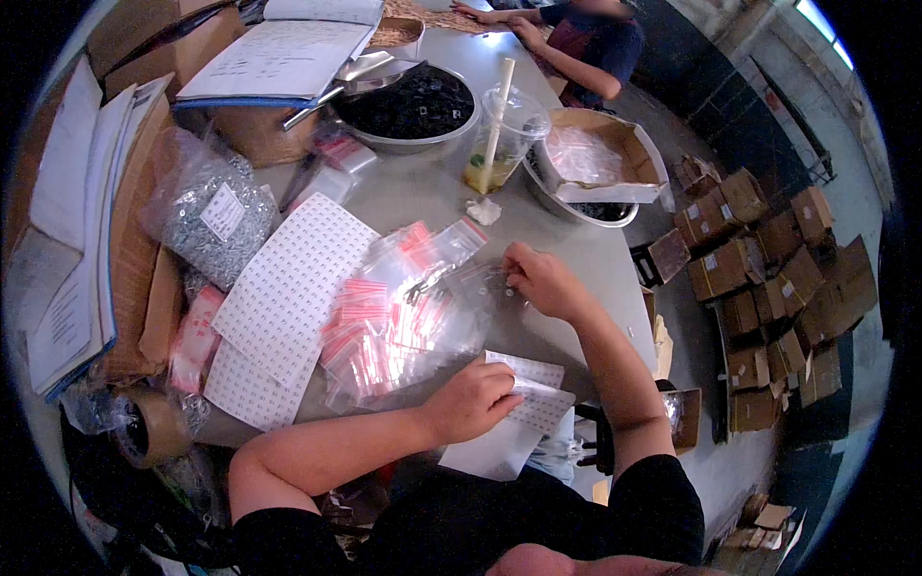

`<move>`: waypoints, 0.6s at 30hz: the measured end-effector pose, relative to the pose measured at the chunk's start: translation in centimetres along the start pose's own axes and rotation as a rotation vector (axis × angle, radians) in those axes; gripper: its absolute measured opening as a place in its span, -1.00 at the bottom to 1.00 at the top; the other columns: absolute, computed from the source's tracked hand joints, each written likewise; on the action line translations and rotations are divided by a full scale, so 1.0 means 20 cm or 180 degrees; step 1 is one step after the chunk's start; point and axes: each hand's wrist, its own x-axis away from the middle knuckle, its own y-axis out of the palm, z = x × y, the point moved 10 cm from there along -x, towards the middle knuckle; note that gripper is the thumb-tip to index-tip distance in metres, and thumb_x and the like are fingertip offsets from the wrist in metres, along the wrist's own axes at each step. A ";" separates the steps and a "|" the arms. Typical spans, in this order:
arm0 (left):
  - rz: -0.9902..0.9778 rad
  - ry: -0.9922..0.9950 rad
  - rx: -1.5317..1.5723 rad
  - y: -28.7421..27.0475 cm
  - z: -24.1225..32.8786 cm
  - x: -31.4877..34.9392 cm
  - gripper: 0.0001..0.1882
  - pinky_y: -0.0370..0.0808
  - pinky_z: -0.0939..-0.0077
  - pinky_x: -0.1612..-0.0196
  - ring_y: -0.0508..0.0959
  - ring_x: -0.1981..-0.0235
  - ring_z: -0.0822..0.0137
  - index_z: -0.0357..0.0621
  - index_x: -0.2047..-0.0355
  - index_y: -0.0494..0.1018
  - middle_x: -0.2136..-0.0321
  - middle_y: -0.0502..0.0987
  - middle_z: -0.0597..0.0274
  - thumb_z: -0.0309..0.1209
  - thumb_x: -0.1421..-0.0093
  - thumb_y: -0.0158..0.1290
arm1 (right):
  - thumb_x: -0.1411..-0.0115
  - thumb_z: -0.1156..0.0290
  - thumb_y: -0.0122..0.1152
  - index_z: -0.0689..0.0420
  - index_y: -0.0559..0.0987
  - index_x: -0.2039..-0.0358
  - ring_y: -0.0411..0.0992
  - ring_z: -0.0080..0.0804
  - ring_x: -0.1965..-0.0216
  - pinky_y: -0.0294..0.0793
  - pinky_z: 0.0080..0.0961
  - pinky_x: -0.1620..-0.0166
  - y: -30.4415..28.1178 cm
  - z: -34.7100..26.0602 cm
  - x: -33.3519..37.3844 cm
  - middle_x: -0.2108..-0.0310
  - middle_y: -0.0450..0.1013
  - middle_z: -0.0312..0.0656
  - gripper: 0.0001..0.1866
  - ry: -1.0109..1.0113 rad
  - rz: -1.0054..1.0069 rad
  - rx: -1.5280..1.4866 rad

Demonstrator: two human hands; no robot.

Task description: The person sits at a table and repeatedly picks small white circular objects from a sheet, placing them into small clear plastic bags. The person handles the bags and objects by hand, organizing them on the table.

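Observation:
My left hand is closed on a white label sheet, bent over at the near edge of the table. My right hand is curled, its fingertips pinched together over a clear zip bag; what they hold, if anything, is too small to make out. A small pale spot shows on the plastic by those fingertips. Left of both hands lies a heap of clear zip bags with red strips. Larger printed label sheets overlap beside the heap.
Behind stand a metal bowl of black parts, a plastic cup with a straw and an open carton. A bag of metal parts sits left. Another person works across the table. Cardboard boxes are stacked right.

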 end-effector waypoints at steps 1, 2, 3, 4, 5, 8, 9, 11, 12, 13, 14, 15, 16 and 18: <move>-0.0005 0.0014 -0.0037 0.00 0.00 0.00 -0.80 0.38 0.19 0.15 0.46 0.30 -0.02 -0.31 0.52 0.40 0.41 0.46 -0.01 -0.42 -0.16 0.09 | -0.03 0.48 0.23 0.18 0.41 0.25 0.44 0.09 0.25 0.41 -0.11 0.18 0.01 0.02 -0.01 0.34 0.45 0.03 -0.74 0.0141 0.0020 0.0042; -0.0011 0.0029 -0.0073 0.00 0.00 0.00 -0.79 0.38 0.19 0.15 0.46 0.30 -0.01 -0.31 0.53 0.40 0.41 0.46 -0.01 -0.42 -0.16 0.09 | -0.03 0.48 0.22 0.18 0.40 0.24 0.44 0.10 0.25 0.41 -0.11 0.18 0.01 0.05 -0.02 0.35 0.45 0.03 -0.73 0.0283 0.0040 0.0085; 0.0002 0.0024 -0.0035 0.00 0.00 0.00 -0.78 0.38 0.17 0.16 0.47 0.31 -0.03 -0.30 0.53 0.39 0.41 0.46 -0.01 -0.41 -0.15 0.10 | -0.05 0.48 0.21 0.18 0.41 0.25 0.43 0.09 0.24 0.41 -0.12 0.17 -0.02 0.05 -0.01 0.35 0.45 0.03 -0.75 0.0291 0.0188 0.0189; 0.0022 0.0022 0.0002 0.00 0.00 0.00 -0.77 0.38 0.15 0.18 0.47 0.32 -0.05 -0.28 0.54 0.38 0.40 0.46 -0.02 -0.39 -0.14 0.12 | -0.07 0.47 0.20 0.18 0.42 0.25 0.43 0.08 0.23 0.41 -0.12 0.16 -0.06 0.06 0.00 0.36 0.45 0.03 -0.76 0.0294 0.0336 0.0300; 0.0042 0.0022 0.0040 0.00 -0.01 0.00 -0.76 0.39 0.13 0.19 0.47 0.33 -0.07 -0.26 0.55 0.37 0.40 0.47 -0.02 -0.38 -0.14 0.13 | -0.08 0.46 0.19 0.18 0.42 0.25 0.42 0.08 0.22 0.41 -0.13 0.15 -0.10 0.06 0.00 0.37 0.45 0.03 -0.78 0.0297 0.0485 0.0410; 0.0170 0.0101 -0.0001 0.00 -0.01 0.01 -0.74 0.37 0.15 0.19 0.46 0.33 -0.06 -0.25 0.57 0.35 0.40 0.45 -0.01 -0.37 -0.13 0.14 | -0.10 0.40 0.18 0.18 0.46 0.28 0.35 0.05 0.11 0.37 -0.15 0.05 -0.03 -0.05 -0.03 0.27 0.42 0.05 -0.80 -0.0150 -0.0007 0.0448; 0.0124 0.0070 -0.0023 0.00 -0.01 0.01 -0.76 0.37 0.16 0.17 0.46 0.32 -0.05 -0.27 0.55 0.36 0.40 0.45 -0.01 -0.38 -0.14 0.12 | -0.11 0.38 0.18 0.18 0.47 0.29 0.33 0.05 0.07 0.36 -0.16 0.01 -0.01 -0.08 -0.04 0.24 0.41 0.05 -0.81 -0.0307 -0.0098 0.0491; 0.0015 0.0020 -0.0060 0.01 0.00 0.01 -0.79 0.37 0.18 0.12 0.46 0.30 -0.02 -0.30 0.53 0.39 0.40 0.45 -0.02 -0.41 -0.15 0.08 | -0.12 0.36 0.18 0.18 0.49 0.33 0.26 0.05 -0.01 0.31 -0.16 -0.07 0.10 -0.12 -0.05 0.15 0.38 0.07 -0.82 -0.0630 -0.0075 0.0679; 0.0015 0.0038 -0.0061 0.01 0.00 0.00 -0.79 0.37 0.18 0.12 0.46 0.30 -0.02 -0.30 0.53 0.39 0.40 0.45 -0.02 -0.41 -0.15 0.08 | -0.11 0.33 0.20 0.18 0.49 0.33 0.24 0.07 -0.02 0.29 -0.16 -0.08 0.11 -0.11 -0.06 0.12 0.35 0.07 -0.80 -0.0520 0.0037 0.0691; 0.0022 0.0048 -0.0068 0.01 0.00 0.01 -0.79 0.37 0.19 0.12 0.46 0.30 -0.02 -0.30 0.53 0.38 0.40 0.45 -0.02 -0.41 -0.15 0.09 | -0.09 0.31 0.22 0.17 0.49 0.33 0.23 0.08 -0.03 0.28 -0.15 -0.10 0.12 -0.11 -0.07 0.08 0.33 0.07 -0.78 -0.0419 0.0143 0.0700; 0.0028 0.0060 -0.0074 0.00 0.01 0.01 -0.78 0.37 0.19 0.12 0.46 0.30 -0.02 -0.30 0.54 0.38 0.40 0.45 -0.02 -0.41 -0.15 0.09 | -0.08 0.29 0.25 0.16 0.49 0.33 0.21 0.09 -0.05 0.26 -0.15 -0.12 0.12 -0.10 -0.07 0.04 0.31 0.07 -0.76 -0.0317 0.0251 0.0709; 0.0030 0.0072 -0.0070 0.00 0.01 0.01 -0.78 0.37 0.19 0.12 0.46 0.30 -0.02 -0.30 0.54 0.38 0.40 0.45 -0.02 -0.41 -0.15 0.09 | -0.06 0.26 0.28 0.15 0.49 0.32 0.21 0.09 -0.04 0.26 -0.15 -0.12 0.10 -0.07 -0.08 0.03 0.30 0.06 -0.73 -0.0210 0.0251 0.0741; 0.0040 0.0081 -0.0065 0.00 0.01 0.01 -0.78 0.37 0.19 0.12 0.46 0.30 -0.03 -0.30 0.54 0.38 0.41 0.44 -0.01 -0.41 -0.15 0.09 | -0.04 0.23 0.30 0.14 0.49 0.31 0.21 0.09 -0.04 0.25 -0.14 -0.12 0.08 -0.04 -0.09 0.02 0.29 0.05 -0.70 -0.0109 0.0243 0.0775; 0.0091 0.0104 -0.0047 0.00 0.01 0.01 -0.76 0.37 0.17 0.15 0.45 0.32 -0.04 -0.27 0.56 0.36 0.41 0.44 -0.01 -0.40 -0.14 0.11 | 0.00 0.19 0.35 0.12 0.49 0.28 0.22 0.08 -0.04 0.25 -0.15 -0.11 0.02 0.00 -0.07 0.01 0.28 0.04 -0.64 0.0118 0.0424 0.0827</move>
